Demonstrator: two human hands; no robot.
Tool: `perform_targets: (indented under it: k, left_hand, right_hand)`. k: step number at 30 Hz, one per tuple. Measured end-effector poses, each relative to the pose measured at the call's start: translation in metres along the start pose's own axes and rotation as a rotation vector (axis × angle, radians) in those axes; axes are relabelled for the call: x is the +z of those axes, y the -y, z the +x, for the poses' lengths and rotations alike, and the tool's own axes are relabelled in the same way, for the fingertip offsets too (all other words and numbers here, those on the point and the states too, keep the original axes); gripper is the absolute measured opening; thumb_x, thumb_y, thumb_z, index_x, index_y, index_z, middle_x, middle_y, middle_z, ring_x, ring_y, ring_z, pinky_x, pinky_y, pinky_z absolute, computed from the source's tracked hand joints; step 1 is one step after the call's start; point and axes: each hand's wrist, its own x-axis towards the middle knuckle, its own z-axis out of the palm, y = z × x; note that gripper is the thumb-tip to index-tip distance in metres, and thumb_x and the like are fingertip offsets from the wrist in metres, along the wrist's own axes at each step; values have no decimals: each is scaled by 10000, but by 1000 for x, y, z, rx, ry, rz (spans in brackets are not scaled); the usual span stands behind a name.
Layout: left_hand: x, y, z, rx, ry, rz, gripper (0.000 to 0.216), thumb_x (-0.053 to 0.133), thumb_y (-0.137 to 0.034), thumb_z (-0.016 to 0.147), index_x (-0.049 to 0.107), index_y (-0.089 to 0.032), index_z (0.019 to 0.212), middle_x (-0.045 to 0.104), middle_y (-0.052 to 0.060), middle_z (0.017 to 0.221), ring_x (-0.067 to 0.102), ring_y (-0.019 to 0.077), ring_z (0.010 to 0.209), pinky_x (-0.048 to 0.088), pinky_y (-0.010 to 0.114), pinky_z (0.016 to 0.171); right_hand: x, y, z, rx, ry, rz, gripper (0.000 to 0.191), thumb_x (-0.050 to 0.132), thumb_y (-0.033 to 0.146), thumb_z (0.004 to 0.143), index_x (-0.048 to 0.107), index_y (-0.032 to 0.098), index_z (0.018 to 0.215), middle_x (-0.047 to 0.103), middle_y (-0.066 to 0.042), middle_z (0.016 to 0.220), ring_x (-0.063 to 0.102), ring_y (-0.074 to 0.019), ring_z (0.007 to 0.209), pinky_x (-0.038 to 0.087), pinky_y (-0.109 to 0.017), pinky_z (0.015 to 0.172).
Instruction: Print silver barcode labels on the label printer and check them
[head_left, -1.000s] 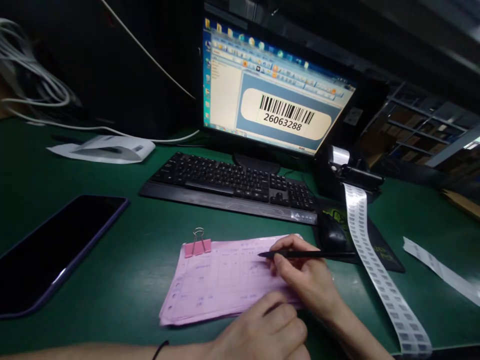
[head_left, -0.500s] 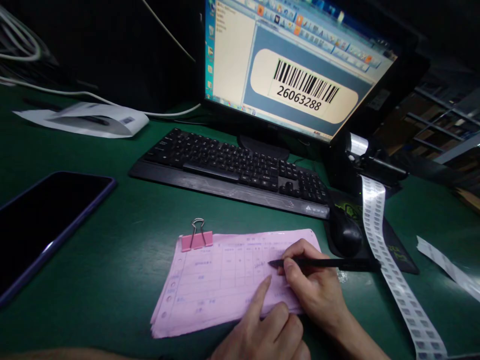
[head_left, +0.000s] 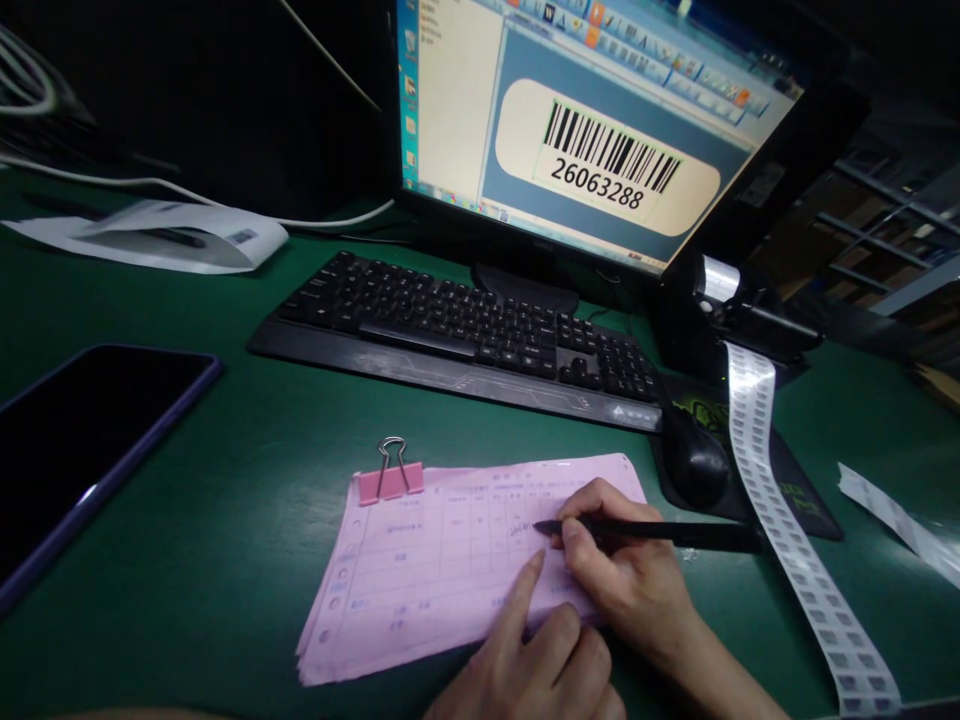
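My right hand (head_left: 626, 575) pinches a black pen (head_left: 660, 532), its tip touching handwriting in a cell of the printed table on the top sheet. Beneath lies a stack of pink paper forms (head_left: 420, 580), punched along the left edge. A pink binder clip (head_left: 391, 484) grips the stack's top left corner. My left hand (head_left: 536, 660) rests at the lower edge of the forms. Its index finger is stretched out onto the sheet just below the writing, the other fingers are loosely curled, and it holds nothing.
Behind the forms are a black keyboard (head_left: 450, 325) and a monitor (head_left: 600, 170) showing a barcode label. To the right stand a mouse (head_left: 696, 460) and a label printer (head_left: 757, 310) with a long label strip (head_left: 795, 570). A phone (head_left: 82, 440) lies left, near folded white paper (head_left: 255, 240).
The pen tip has shifted very slightly on the sheet, with a little more handwriting showing. My left hand stays in place. The whole view has drifted slightly.
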Motion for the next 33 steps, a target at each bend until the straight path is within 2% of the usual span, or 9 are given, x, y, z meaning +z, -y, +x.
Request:
perform_targets:
  k: [12,25,29,33]
  left_hand:
    - [-1,0,-1,28,39,30,313,312,-79,879,461,-206,636,535,-45,591,475,144,562,461,378,858]
    - [2,0,-5,38,27,16,326,287,-80,882,448,-206,628,506,-48,582,470,142,576,335,400,997]
    - [2,-1,-5,24,17,14,313,300,-81,877,437,-206,624,490,-49,566,466,139,561,366,389,983]
    - [0,2,-4,35,30,21,293,318,-70,861,431,-205,627,487,-50,566,473,133,548,418,377,959]
  right_hand:
    - [-1,3,3,-43,-26,-49,101,492,148,759,491,198,671,505,42,584,469,-93,538,354,-212,514]
    - [0,6,5,-11,-22,2,98,473,156,744,481,192,653,477,36,579,435,-94,538,321,-214,500]
    - [1,4,5,9,-15,23,97,479,152,743,485,193,655,475,39,581,428,-94,535,319,-216,503]
    - [0,1,4,92,-43,137,84,486,179,749,505,194,669,506,31,586,465,-107,551,358,-225,525]
